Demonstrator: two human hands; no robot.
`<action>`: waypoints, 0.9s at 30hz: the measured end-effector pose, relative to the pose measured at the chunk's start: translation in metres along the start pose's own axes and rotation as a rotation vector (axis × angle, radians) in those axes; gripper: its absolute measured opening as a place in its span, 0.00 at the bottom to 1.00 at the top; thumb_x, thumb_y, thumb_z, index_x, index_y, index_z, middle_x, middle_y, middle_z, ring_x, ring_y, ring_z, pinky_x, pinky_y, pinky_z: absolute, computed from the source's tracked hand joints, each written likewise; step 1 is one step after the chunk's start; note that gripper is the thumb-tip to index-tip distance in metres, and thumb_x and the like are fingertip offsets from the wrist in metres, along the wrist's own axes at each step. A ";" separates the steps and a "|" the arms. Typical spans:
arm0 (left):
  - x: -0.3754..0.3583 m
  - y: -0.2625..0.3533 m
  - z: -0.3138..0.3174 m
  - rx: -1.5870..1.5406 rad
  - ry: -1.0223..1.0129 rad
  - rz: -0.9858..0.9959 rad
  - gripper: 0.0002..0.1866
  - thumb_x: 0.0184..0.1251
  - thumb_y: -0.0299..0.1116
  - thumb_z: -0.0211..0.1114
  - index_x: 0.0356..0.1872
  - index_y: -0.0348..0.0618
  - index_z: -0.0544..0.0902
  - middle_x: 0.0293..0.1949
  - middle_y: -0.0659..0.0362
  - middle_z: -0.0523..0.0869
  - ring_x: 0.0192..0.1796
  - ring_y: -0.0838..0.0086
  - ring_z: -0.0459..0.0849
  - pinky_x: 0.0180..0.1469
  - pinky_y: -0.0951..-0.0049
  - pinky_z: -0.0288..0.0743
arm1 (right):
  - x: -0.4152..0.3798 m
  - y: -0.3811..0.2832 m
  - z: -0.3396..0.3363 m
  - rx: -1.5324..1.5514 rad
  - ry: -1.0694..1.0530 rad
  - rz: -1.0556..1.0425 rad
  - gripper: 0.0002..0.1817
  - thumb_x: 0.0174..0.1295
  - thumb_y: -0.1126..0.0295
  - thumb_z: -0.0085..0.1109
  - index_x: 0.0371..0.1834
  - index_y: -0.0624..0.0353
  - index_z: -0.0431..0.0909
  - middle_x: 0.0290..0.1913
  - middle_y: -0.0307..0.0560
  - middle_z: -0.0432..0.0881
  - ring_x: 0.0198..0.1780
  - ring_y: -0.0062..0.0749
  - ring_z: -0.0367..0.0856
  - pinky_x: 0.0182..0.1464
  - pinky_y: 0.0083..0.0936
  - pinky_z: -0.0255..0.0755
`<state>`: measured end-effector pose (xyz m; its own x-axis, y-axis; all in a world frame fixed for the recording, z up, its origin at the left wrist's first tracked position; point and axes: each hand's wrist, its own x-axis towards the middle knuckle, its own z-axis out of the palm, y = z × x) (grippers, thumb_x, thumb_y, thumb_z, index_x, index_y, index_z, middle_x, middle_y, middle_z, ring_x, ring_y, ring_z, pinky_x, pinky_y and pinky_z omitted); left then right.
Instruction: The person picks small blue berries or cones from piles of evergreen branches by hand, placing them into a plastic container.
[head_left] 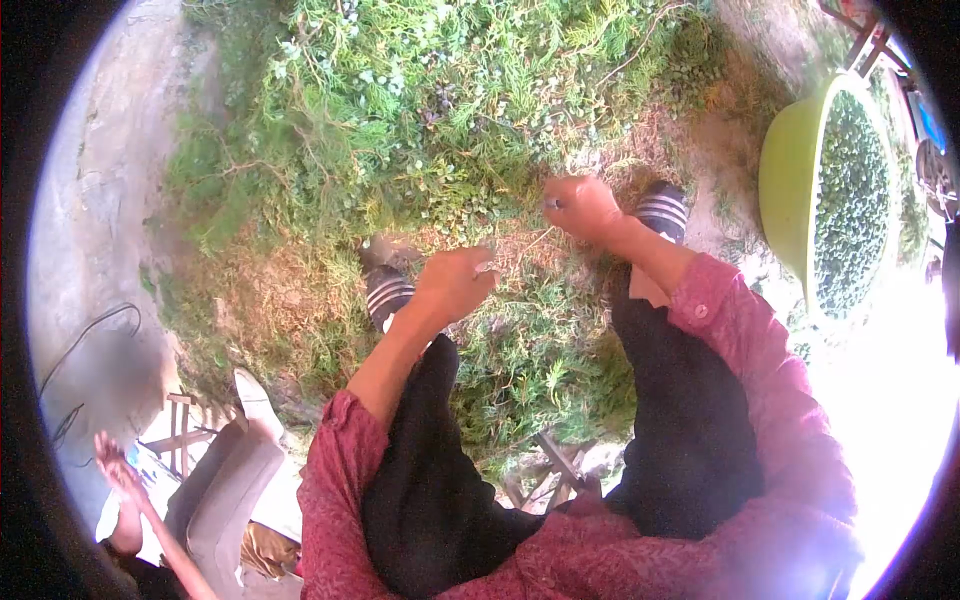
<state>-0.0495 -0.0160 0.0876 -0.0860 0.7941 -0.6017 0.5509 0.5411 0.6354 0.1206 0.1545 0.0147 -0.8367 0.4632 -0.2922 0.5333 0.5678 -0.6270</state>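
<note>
My left hand (452, 287) is closed, with its fingertips pinched on the end of a thin pale twig (532, 246). The twig slants up toward my right hand (583, 212), which is curled into a fist. A small dark spot shows at the right fingers, too small to name. Both hands hover between my striped shoes, above loose green conifer sprigs (545, 345). A large heap of leafy branches with pale bluish berries (420, 110) lies just beyond them.
On the right stands a lime-green tub (787, 180) filled with small green berries (850, 205). At lower left another person's hands (120, 470) are held together, near a wooden stool (180, 440). A dark cable (95, 322) lies on the concrete. Wooden legs (560, 462) show below me.
</note>
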 end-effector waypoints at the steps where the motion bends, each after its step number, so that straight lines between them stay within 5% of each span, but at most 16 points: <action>1: 0.000 0.003 0.000 0.017 -0.027 -0.009 0.17 0.55 0.38 0.64 0.44 0.41 0.79 0.41 0.48 0.82 0.41 0.59 0.83 0.44 0.66 0.74 | -0.003 0.002 0.006 0.006 0.010 -0.019 0.08 0.47 0.68 0.55 0.32 0.56 0.77 0.30 0.53 0.81 0.34 0.46 0.81 0.36 0.41 0.75; 6: -0.004 -0.008 0.004 0.007 -0.003 0.056 0.17 0.55 0.38 0.63 0.44 0.41 0.79 0.39 0.48 0.83 0.40 0.59 0.83 0.43 0.66 0.74 | -0.011 -0.002 0.004 -0.190 -0.148 0.070 0.12 0.47 0.72 0.56 0.38 0.54 0.77 0.34 0.54 0.81 0.36 0.44 0.81 0.39 0.39 0.76; 11: -0.008 -0.015 -0.003 0.005 -0.009 0.029 0.17 0.54 0.39 0.63 0.44 0.42 0.79 0.36 0.48 0.83 0.37 0.60 0.83 0.41 0.66 0.75 | -0.028 0.012 -0.028 0.444 -0.115 0.404 0.19 0.48 0.64 0.63 0.44 0.55 0.78 0.33 0.53 0.81 0.31 0.39 0.82 0.37 0.32 0.76; 15: -0.012 -0.015 0.000 -0.041 -0.062 -0.038 0.17 0.54 0.39 0.64 0.43 0.41 0.79 0.35 0.49 0.83 0.36 0.61 0.83 0.40 0.66 0.75 | -0.015 0.034 -0.039 0.200 0.140 0.356 0.14 0.49 0.58 0.62 0.34 0.55 0.80 0.23 0.51 0.79 0.26 0.38 0.80 0.32 0.33 0.74; 19: -0.013 -0.019 0.005 -0.051 -0.001 0.019 0.17 0.54 0.40 0.64 0.42 0.42 0.80 0.34 0.49 0.83 0.36 0.61 0.83 0.39 0.66 0.75 | 0.011 0.033 -0.050 -0.020 0.193 0.236 0.10 0.49 0.63 0.60 0.29 0.57 0.76 0.26 0.53 0.80 0.30 0.48 0.79 0.34 0.38 0.73; 26: -0.010 -0.017 0.008 -0.005 -0.034 -0.005 0.19 0.54 0.40 0.63 0.45 0.42 0.79 0.37 0.49 0.83 0.39 0.61 0.83 0.41 0.66 0.75 | 0.031 0.026 -0.034 -0.197 0.090 0.335 0.12 0.48 0.65 0.58 0.36 0.56 0.74 0.32 0.55 0.79 0.35 0.53 0.78 0.38 0.41 0.72; 27: -0.009 -0.016 0.008 -0.003 -0.037 -0.003 0.19 0.54 0.40 0.63 0.45 0.42 0.79 0.37 0.49 0.83 0.39 0.61 0.83 0.41 0.66 0.75 | 0.030 0.029 -0.031 -0.137 0.098 0.290 0.14 0.49 0.65 0.60 0.38 0.57 0.74 0.31 0.54 0.80 0.31 0.47 0.78 0.34 0.36 0.72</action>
<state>-0.0507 -0.0343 0.0791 -0.0567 0.7817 -0.6211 0.5485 0.5441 0.6348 0.1152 0.2064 0.0102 -0.6351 0.6783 -0.3694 0.7648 0.4856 -0.4233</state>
